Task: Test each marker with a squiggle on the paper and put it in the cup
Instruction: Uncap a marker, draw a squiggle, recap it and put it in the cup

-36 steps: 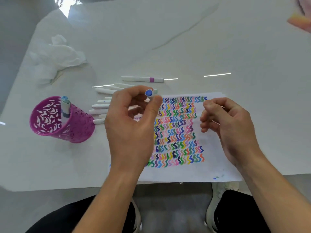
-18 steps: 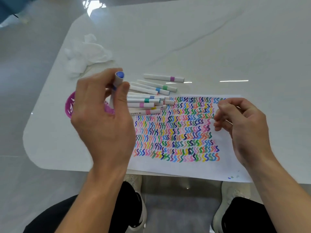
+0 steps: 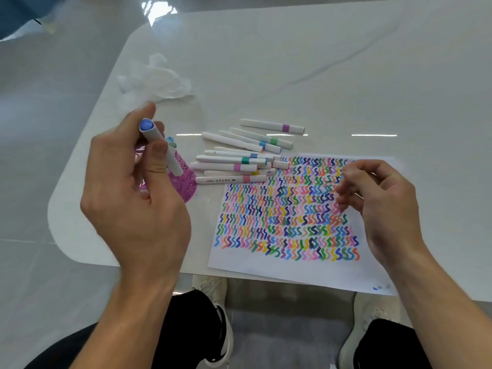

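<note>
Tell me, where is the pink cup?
In the head view, the pink cup sits left on the table, half hidden behind the left hand, beside the loose markers.

Pink lattice cup [image 3: 186, 182], blue-capped white marker [image 3: 150, 131], white paper [image 3: 292, 270] w/ multicolour squiggle rows.

light: bright, even, cool white from overhead | glare: blown-out white patch at top, thin bright streaks on the glossy table [image 3: 332, 75] beside the markers [image 3: 234, 161] | shadows: faint, soft-edged | focus: slightly soft throughout, squiggles on the paper [image 3: 300, 267] still readable | edges: wide-angle bowing of the table rim
</note>
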Demonstrator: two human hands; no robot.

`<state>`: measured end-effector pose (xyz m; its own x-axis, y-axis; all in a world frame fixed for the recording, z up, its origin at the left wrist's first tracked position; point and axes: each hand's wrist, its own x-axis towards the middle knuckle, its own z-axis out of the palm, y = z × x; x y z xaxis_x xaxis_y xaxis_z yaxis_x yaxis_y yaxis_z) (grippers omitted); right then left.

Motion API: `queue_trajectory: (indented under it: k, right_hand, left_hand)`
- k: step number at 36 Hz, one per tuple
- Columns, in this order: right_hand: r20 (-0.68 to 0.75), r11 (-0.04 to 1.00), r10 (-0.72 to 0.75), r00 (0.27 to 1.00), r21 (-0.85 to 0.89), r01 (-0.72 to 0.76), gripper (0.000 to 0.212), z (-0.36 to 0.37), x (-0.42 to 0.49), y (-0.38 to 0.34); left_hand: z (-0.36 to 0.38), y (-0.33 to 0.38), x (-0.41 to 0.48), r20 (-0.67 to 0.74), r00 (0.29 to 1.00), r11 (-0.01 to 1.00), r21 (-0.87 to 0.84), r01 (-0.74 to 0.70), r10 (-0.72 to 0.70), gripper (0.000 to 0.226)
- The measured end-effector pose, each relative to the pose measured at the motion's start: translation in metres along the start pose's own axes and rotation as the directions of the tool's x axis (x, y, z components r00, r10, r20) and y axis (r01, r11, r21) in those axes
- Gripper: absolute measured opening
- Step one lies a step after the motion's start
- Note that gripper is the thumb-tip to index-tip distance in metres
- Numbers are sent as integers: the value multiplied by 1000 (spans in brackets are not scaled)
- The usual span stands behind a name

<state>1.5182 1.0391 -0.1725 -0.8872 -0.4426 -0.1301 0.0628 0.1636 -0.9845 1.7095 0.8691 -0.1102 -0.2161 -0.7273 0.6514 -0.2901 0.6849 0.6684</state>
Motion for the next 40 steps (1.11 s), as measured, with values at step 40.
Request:
queue_trajectory:
  k: [40]
  right_hand:
    - [18,1000,9,1000,26,-10,14,1,0,1]
  left_hand:
    - [8,-12,-4,245,956,931,359,63,-160,39]
